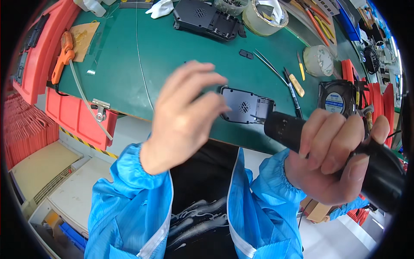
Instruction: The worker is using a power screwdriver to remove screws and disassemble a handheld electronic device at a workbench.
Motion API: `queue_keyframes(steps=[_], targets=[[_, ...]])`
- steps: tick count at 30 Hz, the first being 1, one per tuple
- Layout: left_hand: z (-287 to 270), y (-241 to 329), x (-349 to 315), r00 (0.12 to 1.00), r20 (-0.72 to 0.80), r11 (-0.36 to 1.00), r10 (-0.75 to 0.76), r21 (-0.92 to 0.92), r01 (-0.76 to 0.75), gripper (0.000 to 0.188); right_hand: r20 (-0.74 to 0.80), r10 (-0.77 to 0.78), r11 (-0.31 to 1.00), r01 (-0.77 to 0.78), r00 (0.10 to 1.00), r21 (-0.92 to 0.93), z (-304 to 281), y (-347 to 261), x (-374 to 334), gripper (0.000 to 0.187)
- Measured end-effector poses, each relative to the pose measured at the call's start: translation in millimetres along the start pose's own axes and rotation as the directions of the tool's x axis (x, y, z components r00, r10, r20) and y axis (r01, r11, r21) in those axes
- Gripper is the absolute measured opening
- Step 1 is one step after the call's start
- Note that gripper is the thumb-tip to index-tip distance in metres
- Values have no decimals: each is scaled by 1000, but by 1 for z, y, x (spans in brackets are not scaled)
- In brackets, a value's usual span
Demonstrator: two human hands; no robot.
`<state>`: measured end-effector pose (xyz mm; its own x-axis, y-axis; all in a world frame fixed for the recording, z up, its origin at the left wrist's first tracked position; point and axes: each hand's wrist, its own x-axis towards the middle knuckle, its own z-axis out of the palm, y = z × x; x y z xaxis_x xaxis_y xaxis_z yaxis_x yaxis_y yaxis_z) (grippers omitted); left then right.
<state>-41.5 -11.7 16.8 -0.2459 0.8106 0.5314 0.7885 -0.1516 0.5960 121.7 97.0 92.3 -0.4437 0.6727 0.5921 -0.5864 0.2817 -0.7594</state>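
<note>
Both hands raised over the desk's [181, 52] near edge.
Right hand [332, 159] clamped around black power screwdriver [293, 129]; left hand [185, 116] loosely apart, its grip empty, near black cover plate [243, 105].

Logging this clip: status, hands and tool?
Right hand grips black electric screwdriver. Left hand raised, apparently empty. Dark plastic cover on green mat.

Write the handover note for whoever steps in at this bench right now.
Right hand: gripped around the black cylindrical power screwdriver, tip at the right edge of the small black plastic cover plate with a round grille.
Left hand: raised over the plate's left end; contact cannot be told.
The plate lies near the front edge of the green bench mat.
Done or left: no screws are visible, so progress cannot be judged.
</note>
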Motion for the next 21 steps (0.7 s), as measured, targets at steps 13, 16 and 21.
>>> queue_keyframes(steps=[13, 16, 21], targets=[[-5, 23, -14, 973, 200, 993, -117, 19, 115, 46, -121, 46, 998, -52, 992, -47, 17, 38, 22, 39], [7, 30, -18, 966, 222, 991, -132, 43, 126, 53, -125, 67, 991, -81, 990, -109, 17, 46, 22, 37], [12, 32, -20, 963, 236, 984, -127, 155, 91, 56, -170, 134, 968, -166, 976, -189, 26, 45, 25, 36]])
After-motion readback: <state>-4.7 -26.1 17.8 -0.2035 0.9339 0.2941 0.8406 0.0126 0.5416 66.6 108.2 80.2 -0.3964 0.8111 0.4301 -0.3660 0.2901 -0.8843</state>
